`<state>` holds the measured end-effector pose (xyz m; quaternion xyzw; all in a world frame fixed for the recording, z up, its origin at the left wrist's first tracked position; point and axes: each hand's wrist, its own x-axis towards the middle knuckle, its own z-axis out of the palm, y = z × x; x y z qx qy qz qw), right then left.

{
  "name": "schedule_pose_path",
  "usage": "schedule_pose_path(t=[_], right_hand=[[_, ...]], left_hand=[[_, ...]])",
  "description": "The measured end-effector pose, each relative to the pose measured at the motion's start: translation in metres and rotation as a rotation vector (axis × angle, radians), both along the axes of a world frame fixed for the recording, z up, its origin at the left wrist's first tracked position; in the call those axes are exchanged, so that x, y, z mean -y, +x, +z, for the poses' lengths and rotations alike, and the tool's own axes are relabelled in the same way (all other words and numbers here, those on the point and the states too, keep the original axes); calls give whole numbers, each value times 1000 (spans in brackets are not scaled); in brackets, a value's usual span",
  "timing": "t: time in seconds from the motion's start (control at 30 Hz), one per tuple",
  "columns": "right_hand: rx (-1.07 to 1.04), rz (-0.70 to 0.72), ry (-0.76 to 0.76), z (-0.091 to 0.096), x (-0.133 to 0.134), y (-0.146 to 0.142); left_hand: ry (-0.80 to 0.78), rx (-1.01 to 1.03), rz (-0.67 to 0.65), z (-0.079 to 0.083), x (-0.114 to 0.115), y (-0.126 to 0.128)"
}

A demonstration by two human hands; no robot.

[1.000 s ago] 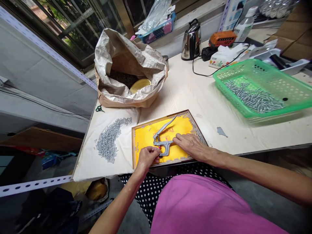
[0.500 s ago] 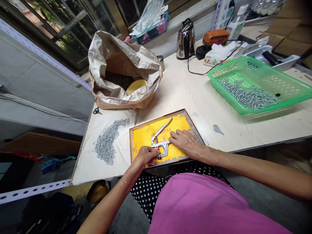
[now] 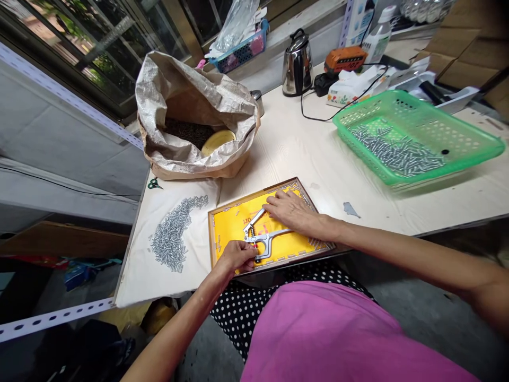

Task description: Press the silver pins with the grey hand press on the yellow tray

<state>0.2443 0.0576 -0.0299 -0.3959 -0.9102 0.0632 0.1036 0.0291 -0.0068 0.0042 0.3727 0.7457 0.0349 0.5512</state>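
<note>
A silver hand press tool (image 3: 263, 237) lies on a yellow tray with a wooden rim (image 3: 212, 240) at the table's near edge. My left hand (image 3: 235, 257) is pinched at the tool's jaw, fingers closed on something too small to make out. My right hand (image 3: 291, 210) lies over the tool's upper lever, fingers flat and pressing on it. Small metal pieces line the tray's edges.
A heap of small metal pins (image 3: 172, 237) lies left of the tray on white cloth. Behind it stands an open paper sack (image 3: 194, 122) holding a yellow bowl. A green basket (image 3: 413, 139) of pins, a kettle (image 3: 296, 64), scissors (image 3: 154, 184) and a cable sit farther back.
My right hand has slid from the tool's lower handle up onto the upper lever. My left hand has stayed at the jaw. The camera has shifted slightly.
</note>
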Motion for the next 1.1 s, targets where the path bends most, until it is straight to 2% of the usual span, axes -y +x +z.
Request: schedule_pose_path(t=[0.1,0.37,0.67,0.73,0.87,0.93,1.03,1.1], right_hand=[[-1,38,3,0,-7,1],[10,70,-20,-12,-3,20],[100,49,-62,2,0,17],[114,46,-77,4,3,16],[102,64,-80,0,8,16],[78,74,-66,-3,11,15],[39,65,-45,-2,16,13],[17,66,-31,1,19,11]], left_hand=[[1,3,15,2,0,1],[7,30,52,1,2,0],[25,15,44,1,5,0],[106,-68,-49,1,9,-1],[562,-382,-375,2,23,2],[714,-501,-499,0,28,8],[864,-593,-675,-10,22,18],[972,-562,-788,-18,11,23]])
